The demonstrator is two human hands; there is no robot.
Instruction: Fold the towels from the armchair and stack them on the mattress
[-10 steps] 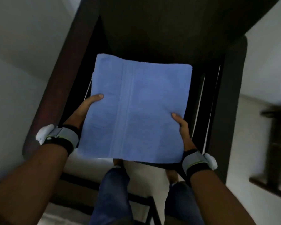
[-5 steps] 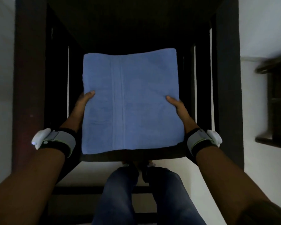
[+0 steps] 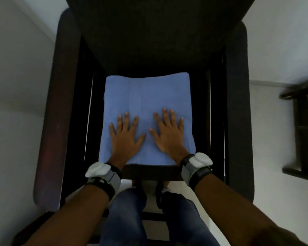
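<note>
A folded blue towel lies flat on the seat of the dark armchair. My left hand presses on the towel's near left part with fingers spread and straight. My right hand presses on its near right part the same way. Both palms face down and neither hand grips anything. The mattress is not in view.
The armchair's left armrest and right armrest flank the seat. A dark wooden piece of furniture stands at the right. White floor lies on both sides. My legs in blue jeans stand right before the seat.
Both hands were holding the folded towel by its side edges above the seat. Now the towel lies on the seat and both hands rest flat on top.
</note>
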